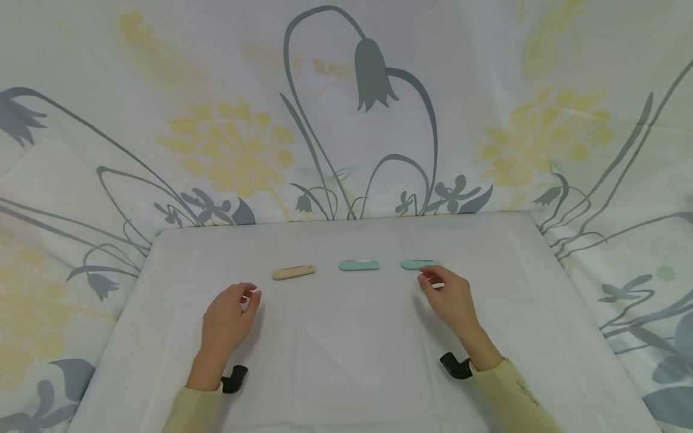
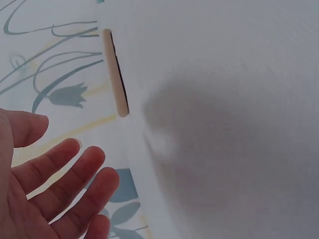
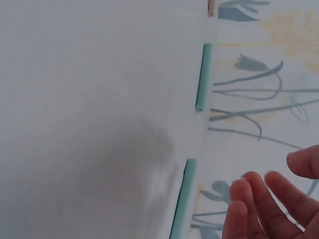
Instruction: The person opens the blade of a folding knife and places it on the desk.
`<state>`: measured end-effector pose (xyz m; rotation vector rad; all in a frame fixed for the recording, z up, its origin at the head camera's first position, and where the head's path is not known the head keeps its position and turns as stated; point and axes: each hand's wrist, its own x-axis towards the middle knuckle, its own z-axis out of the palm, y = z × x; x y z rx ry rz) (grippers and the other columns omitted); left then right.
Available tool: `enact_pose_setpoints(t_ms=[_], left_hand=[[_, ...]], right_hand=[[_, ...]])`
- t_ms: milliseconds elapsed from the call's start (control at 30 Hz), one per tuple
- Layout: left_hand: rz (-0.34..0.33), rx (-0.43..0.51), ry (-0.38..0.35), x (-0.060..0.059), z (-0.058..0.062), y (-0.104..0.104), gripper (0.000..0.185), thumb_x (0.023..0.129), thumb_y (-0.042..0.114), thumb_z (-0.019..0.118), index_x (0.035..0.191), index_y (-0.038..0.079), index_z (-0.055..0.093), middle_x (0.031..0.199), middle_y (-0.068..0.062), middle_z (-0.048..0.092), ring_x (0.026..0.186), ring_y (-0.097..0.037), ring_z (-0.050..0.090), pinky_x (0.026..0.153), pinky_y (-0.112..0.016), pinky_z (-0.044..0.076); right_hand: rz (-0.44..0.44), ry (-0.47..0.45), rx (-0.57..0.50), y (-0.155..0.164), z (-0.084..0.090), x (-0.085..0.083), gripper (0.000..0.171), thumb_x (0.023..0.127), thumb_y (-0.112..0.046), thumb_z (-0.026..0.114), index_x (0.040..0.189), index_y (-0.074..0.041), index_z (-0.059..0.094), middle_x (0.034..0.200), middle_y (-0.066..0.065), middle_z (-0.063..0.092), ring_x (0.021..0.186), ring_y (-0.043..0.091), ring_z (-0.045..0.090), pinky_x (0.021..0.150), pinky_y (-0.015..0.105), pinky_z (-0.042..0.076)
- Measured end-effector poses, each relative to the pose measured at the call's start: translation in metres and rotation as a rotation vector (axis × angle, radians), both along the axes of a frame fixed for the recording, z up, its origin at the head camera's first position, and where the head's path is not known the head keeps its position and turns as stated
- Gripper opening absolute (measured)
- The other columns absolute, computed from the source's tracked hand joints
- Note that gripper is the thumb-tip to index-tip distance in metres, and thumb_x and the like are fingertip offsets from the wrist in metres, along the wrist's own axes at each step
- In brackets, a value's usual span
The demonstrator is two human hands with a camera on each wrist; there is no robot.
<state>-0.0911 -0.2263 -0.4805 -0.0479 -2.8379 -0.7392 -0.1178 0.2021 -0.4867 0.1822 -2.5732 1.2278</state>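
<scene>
Three small flat oblong pieces lie in a row on the white table (image 1: 346, 361): a beige one (image 1: 293, 272) (image 2: 115, 74) at the left, a mint green one (image 1: 359, 264) (image 3: 203, 77) in the middle, and another mint green one (image 1: 418, 263) (image 3: 183, 199) at the right. My left hand (image 1: 245, 294) (image 2: 60, 194) hovers just short of the beige piece, fingers relaxed and holding nothing. My right hand (image 1: 430, 278) (image 3: 271, 199) is beside the right green piece, its fingertips close to that piece's right end; no grip on it shows.
A floral sheet (image 1: 346, 120) with grey and yellow flowers hangs behind and at both sides of the table. Black wrist camera mounts (image 1: 234, 379) (image 1: 456, 365) sit at both sleeves.
</scene>
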Motion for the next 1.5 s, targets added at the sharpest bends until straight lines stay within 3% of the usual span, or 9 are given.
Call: enact_pose_setpoints(t_ms=[367,600,733,1133,1500], left_hand=[[0.079,0.154,-0.097,-0.028,-0.015,0.015,0.023,0.097,0.025,0.062,0.112,0.009,0.070,0.097,-0.006,0.069,0.089,-0.024,0.064,0.075,-0.043,0.048],[0.137,0.235,-0.126,-0.044,-0.015,0.023,0.022,0.096,0.024,0.063,0.110,0.009,0.070,0.097,-0.007,0.069,0.090,-0.024,0.063,0.075,-0.040,0.047],[0.157,0.260,-0.133,-0.051,-0.015,0.024,0.023,0.095,0.023,0.064,0.111,0.008,0.069,0.099,-0.009,0.068,0.091,-0.025,0.063,0.077,-0.041,0.046],[0.190,0.326,-0.181,-0.057,-0.020,0.023,0.032,0.096,0.025,0.063,0.119,0.003,0.067,0.108,-0.013,0.067,0.097,-0.028,0.063,0.083,-0.043,0.045],[0.167,0.326,-0.218,-0.059,-0.024,0.026,0.032,0.096,0.024,0.063,0.118,0.000,0.068,0.109,-0.015,0.066,0.098,-0.030,0.062,0.083,-0.044,0.045]], right_hand=[[0.042,-0.147,-0.073,-0.049,-0.010,-0.014,0.018,0.093,-0.014,0.070,0.109,-0.006,0.073,0.098,0.007,0.073,0.090,0.023,0.067,0.076,0.038,0.055],[0.116,-0.214,-0.153,-0.088,-0.012,-0.027,0.017,0.094,-0.015,0.069,0.107,-0.006,0.074,0.095,0.005,0.073,0.087,0.022,0.068,0.066,0.031,0.053],[0.159,-0.270,-0.183,-0.111,-0.013,-0.033,0.020,0.096,-0.020,0.067,0.110,-0.008,0.074,0.100,0.004,0.073,0.091,0.022,0.068,0.068,0.031,0.054],[0.274,-0.341,-0.210,-0.165,-0.025,-0.042,0.032,0.097,-0.018,0.064,0.126,-0.006,0.068,0.121,0.008,0.069,0.103,0.023,0.066,0.081,0.035,0.053],[0.279,-0.425,-0.188,-0.197,-0.022,-0.046,0.042,0.095,-0.020,0.065,0.135,-0.011,0.063,0.128,0.008,0.064,0.089,0.016,0.063,0.073,0.030,0.050]])
